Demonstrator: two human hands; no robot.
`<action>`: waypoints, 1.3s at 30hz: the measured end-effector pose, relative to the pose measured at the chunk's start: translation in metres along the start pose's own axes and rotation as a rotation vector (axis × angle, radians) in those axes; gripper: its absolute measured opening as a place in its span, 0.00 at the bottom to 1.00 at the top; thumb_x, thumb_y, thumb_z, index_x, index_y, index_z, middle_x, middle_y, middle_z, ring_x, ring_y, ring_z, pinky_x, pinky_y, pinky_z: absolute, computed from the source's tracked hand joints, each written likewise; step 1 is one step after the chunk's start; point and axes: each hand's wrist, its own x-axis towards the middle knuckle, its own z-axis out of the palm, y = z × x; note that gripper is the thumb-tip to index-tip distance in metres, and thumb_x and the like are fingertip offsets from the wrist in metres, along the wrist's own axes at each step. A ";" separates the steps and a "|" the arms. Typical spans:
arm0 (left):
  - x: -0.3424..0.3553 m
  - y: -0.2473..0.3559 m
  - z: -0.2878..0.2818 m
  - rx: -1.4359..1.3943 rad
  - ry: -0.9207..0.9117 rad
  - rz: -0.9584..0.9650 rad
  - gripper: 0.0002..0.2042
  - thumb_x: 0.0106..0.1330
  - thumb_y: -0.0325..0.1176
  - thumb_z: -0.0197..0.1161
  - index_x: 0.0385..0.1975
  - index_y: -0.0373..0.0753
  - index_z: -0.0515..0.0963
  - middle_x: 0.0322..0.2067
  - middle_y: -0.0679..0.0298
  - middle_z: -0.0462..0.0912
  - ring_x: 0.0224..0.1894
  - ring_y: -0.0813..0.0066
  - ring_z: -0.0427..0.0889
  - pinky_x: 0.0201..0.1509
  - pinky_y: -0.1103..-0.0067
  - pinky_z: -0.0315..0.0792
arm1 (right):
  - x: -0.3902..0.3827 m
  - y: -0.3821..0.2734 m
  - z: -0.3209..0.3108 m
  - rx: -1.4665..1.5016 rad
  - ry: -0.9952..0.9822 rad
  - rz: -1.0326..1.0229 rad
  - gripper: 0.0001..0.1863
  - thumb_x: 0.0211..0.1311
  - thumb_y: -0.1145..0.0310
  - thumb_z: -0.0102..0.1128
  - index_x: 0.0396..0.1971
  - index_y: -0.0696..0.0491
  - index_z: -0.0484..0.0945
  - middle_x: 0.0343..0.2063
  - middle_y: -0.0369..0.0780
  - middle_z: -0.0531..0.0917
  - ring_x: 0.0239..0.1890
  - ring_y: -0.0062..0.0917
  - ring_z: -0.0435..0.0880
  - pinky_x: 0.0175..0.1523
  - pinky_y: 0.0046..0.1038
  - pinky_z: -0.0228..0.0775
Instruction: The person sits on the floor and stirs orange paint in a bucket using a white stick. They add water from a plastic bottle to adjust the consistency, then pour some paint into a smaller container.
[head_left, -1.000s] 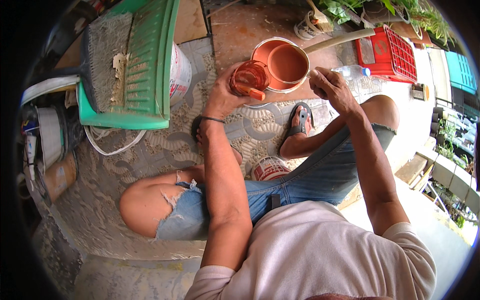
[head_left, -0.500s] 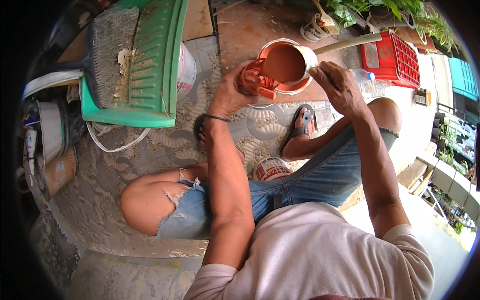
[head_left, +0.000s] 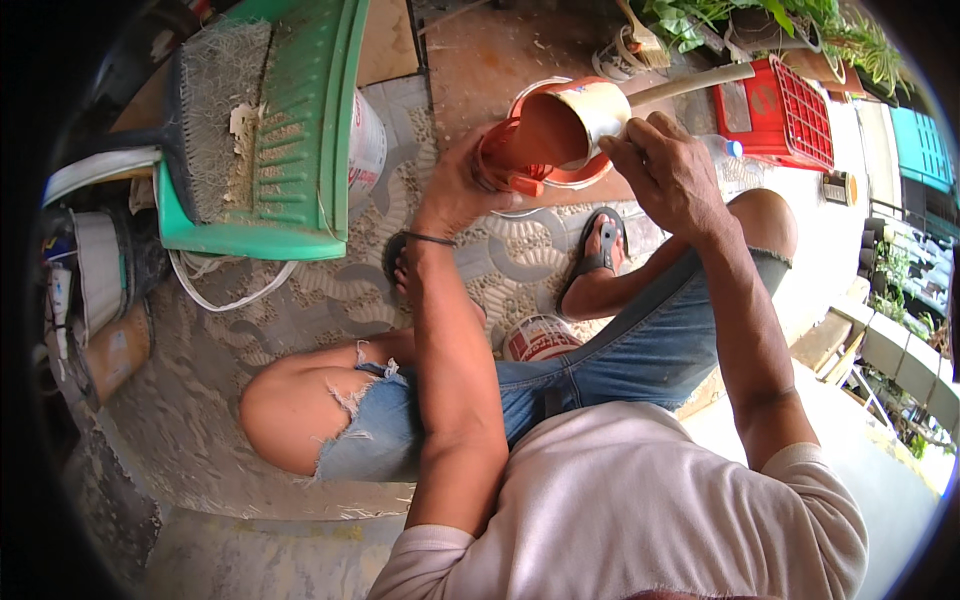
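My left hand (head_left: 455, 190) is closed round a small paint-smeared red-orange container (head_left: 487, 180), held at the far middle. An orange piece juts from its near side. My right hand (head_left: 672, 172) grips the rim of a cream-coloured can (head_left: 602, 108), tipped to the left with its mouth over the container. Red-brown paint (head_left: 545, 135) runs from the can's mouth into the container. Behind and below both is a larger paint-coated bucket (head_left: 590, 182), mostly hidden. A pale wooden stick (head_left: 695, 85) reaches right from behind the can; its other end is hidden.
A green dustpan (head_left: 340, 190) with a broom (head_left: 220, 110) stands at left, beside a white bucket (head_left: 368, 150). A red crate (head_left: 775, 115), a blue-capped bottle (head_left: 730, 150) and a paintbrush (head_left: 645, 42) lie to the far right. Another bucket (head_left: 540, 338) sits between my legs.
The can has tipped further and shifted left over the container, and paint now pours into it. My right hand has turned with the can; my left hand stays nearly in place.
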 end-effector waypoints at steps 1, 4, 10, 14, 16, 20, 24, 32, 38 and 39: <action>-0.002 0.002 0.002 0.003 -0.006 -0.013 0.44 0.40 0.20 0.81 0.66 0.39 0.74 0.58 0.63 0.83 0.60 0.71 0.81 0.67 0.72 0.76 | 0.001 -0.001 -0.001 -0.004 0.003 -0.001 0.15 0.75 0.60 0.64 0.34 0.58 0.80 0.25 0.44 0.74 0.27 0.39 0.76 0.34 0.41 0.67; -0.001 0.005 0.001 -0.005 -0.010 -0.036 0.44 0.41 0.19 0.80 0.66 0.38 0.74 0.58 0.64 0.83 0.60 0.72 0.81 0.67 0.73 0.77 | 0.004 -0.006 -0.004 -0.011 0.013 -0.010 0.14 0.74 0.61 0.65 0.34 0.57 0.80 0.26 0.44 0.75 0.27 0.39 0.77 0.34 0.41 0.68; -0.003 0.006 0.003 -0.051 -0.012 -0.051 0.44 0.41 0.18 0.80 0.66 0.37 0.73 0.58 0.63 0.83 0.60 0.73 0.81 0.65 0.74 0.77 | 0.006 -0.011 -0.009 -0.076 0.018 -0.035 0.13 0.70 0.59 0.68 0.37 0.54 0.83 0.30 0.46 0.80 0.32 0.45 0.84 0.37 0.44 0.76; -0.003 0.011 0.004 -0.001 -0.018 -0.047 0.44 0.41 0.18 0.80 0.67 0.37 0.73 0.58 0.63 0.82 0.59 0.73 0.81 0.65 0.74 0.77 | 0.008 -0.014 -0.013 -0.080 0.048 -0.065 0.12 0.69 0.60 0.70 0.37 0.54 0.82 0.31 0.45 0.80 0.32 0.43 0.85 0.36 0.43 0.76; -0.003 0.017 0.007 -0.029 -0.014 -0.046 0.44 0.41 0.18 0.80 0.67 0.37 0.73 0.58 0.62 0.83 0.59 0.74 0.81 0.65 0.74 0.77 | 0.007 -0.015 -0.015 -0.083 0.045 -0.062 0.12 0.69 0.60 0.70 0.37 0.54 0.82 0.32 0.45 0.80 0.32 0.43 0.85 0.35 0.43 0.76; -0.003 0.016 0.004 0.075 -0.007 0.008 0.43 0.42 0.19 0.80 0.66 0.36 0.74 0.57 0.62 0.84 0.58 0.74 0.81 0.64 0.74 0.77 | 0.006 -0.017 -0.017 -0.119 0.040 -0.099 0.12 0.69 0.59 0.70 0.38 0.53 0.82 0.33 0.44 0.79 0.32 0.42 0.85 0.33 0.43 0.77; -0.001 0.019 0.007 0.029 -0.018 0.029 0.43 0.42 0.20 0.80 0.66 0.36 0.74 0.56 0.61 0.84 0.58 0.73 0.82 0.64 0.74 0.77 | 0.005 -0.021 -0.019 -0.174 0.032 -0.101 0.13 0.69 0.58 0.70 0.41 0.52 0.82 0.35 0.43 0.79 0.33 0.40 0.85 0.32 0.42 0.76; 0.000 0.015 0.004 0.134 -0.009 0.088 0.43 0.41 0.20 0.82 0.64 0.35 0.74 0.54 0.59 0.85 0.57 0.70 0.83 0.63 0.73 0.77 | 0.002 -0.030 -0.017 -0.220 0.093 -0.204 0.12 0.67 0.59 0.72 0.42 0.50 0.83 0.38 0.42 0.79 0.34 0.37 0.85 0.32 0.39 0.76; -0.006 0.015 0.006 0.141 -0.012 0.062 0.42 0.41 0.21 0.83 0.63 0.35 0.74 0.53 0.58 0.85 0.57 0.68 0.84 0.63 0.72 0.77 | -0.005 -0.040 -0.018 -0.240 0.111 -0.278 0.11 0.66 0.60 0.72 0.40 0.49 0.82 0.39 0.42 0.78 0.32 0.35 0.85 0.31 0.37 0.76; -0.006 0.013 0.006 0.133 -0.009 0.060 0.41 0.41 0.21 0.83 0.63 0.36 0.75 0.53 0.58 0.85 0.56 0.67 0.84 0.63 0.72 0.77 | -0.006 -0.042 -0.018 -0.237 0.111 -0.276 0.11 0.66 0.60 0.72 0.39 0.49 0.82 0.39 0.41 0.78 0.32 0.35 0.84 0.31 0.37 0.76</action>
